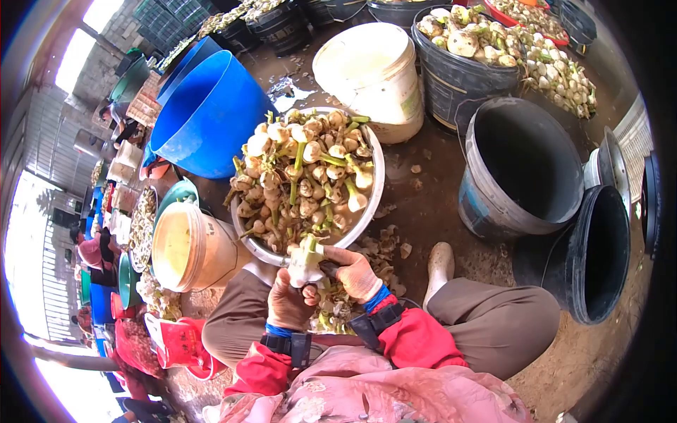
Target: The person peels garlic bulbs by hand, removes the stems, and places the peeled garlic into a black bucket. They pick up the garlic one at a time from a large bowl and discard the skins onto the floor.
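Over the near rim of a white basin (pixel 378 185), a peeled-looking white garlic bulb (pixel 306 269) with a short green stem is held between both hands. My left hand (pixel 289 304) grips it from the left, thumb up along its side. From the right, my right hand (pixel 355 276) closes on the bulb near the stem. A small dark piece (pixel 328 268) shows between the right fingers and the bulb; I cannot tell what it is. Heaped in the basin are many garlic bulbs (pixel 310 166) with green stems, their skins brown and soiled.
Garlic skins (pixel 384 257) litter the wet floor between my knees. Around the basin stand a blue tub (pixel 204 120), a white bucket (pixel 374 77), a cream bucket (pixel 194 247), dark buckets (pixel 522 169) and a full black bucket (pixel 458 84). People (pixel 99 250) sit at far left.
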{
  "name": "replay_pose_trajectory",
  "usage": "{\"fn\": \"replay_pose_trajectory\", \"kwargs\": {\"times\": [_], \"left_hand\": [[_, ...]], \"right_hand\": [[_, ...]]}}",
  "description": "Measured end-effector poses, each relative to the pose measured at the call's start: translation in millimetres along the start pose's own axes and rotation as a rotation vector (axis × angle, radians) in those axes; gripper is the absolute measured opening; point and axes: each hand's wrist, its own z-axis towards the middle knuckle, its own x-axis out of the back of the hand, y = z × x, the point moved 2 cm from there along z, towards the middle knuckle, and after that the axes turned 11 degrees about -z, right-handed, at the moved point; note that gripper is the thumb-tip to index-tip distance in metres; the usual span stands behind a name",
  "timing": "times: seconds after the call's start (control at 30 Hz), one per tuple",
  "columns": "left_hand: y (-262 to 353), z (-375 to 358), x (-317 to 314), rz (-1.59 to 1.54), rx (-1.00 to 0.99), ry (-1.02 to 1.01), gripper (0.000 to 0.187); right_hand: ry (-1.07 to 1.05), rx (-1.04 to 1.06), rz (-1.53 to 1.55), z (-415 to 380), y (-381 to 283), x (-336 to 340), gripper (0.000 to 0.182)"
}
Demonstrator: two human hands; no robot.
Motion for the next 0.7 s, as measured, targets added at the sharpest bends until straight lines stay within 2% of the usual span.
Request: {"fn": "replay_pose_trajectory", "kwargs": {"times": [0.03,0.1,0.17,0.2,0.23,0.3,0.37,0.43,0.47,0.5,0.57,0.6,0.67,0.7], "left_hand": [[-1,-1,1,-0.2,0.006,0.061,0.048],[-2,5,8,-0.259,0.052,0.057,0.045],[-2,7,11,-0.105,0.073,0.125,0.044],[-1,4,11,0.008,0.075,0.185,0.042],[0,1,9,0.009,0.073,0.188,0.042],[2,0,3,0.14,0.147,0.146,0.046],[-8,8,5,0.108,0.077,0.159,0.052],[-6,10,-3,0.955,-0.557,0.092,0.054],[-3,8,-5,0.913,-0.478,0.119,0.069],[-3,8,-10,0.913,-0.477,0.119,0.069],[-6,5,-21,0.694,-0.448,0.125,0.055],[-7,6,-18,0.695,-0.446,0.125,0.055],[-10,5,-9,0.426,-0.323,0.154,0.046],[-7,6,-8,0.425,-0.324,0.155,0.046]], "right_hand": [[-0.037,-0.029,0.13,0,-1,0,0.045],[-0.052,0.01,0.128,0,-12,-2,0.042],[-0.001,-0.177,0.214,-7,-20,-5,0.042],[-0.098,-0.056,0.238,-4,-15,-9,0.04],[-0.1,-0.058,0.24,-3,-10,-11,0.04],[0.037,-0.194,0.241,-2,3,-10,0.036],[0.11,-0.157,0.178,2,15,-8,0.034],[0.209,-0.161,0.221,1,8,-10,0.034],[0.23,-0.217,0.201,-4,-7,-14,0.034],[0.23,-0.216,0.201,-3,-2,-12,0.034],[0.198,-0.083,0.194,1,8,-7,0.033],[0.2,-0.083,0.194,0,9,-6,0.033],[0.166,-0.069,0.233,-1,5,-7,0.031],[0.164,-0.07,0.232,-3,0,-6,0.031]]}}
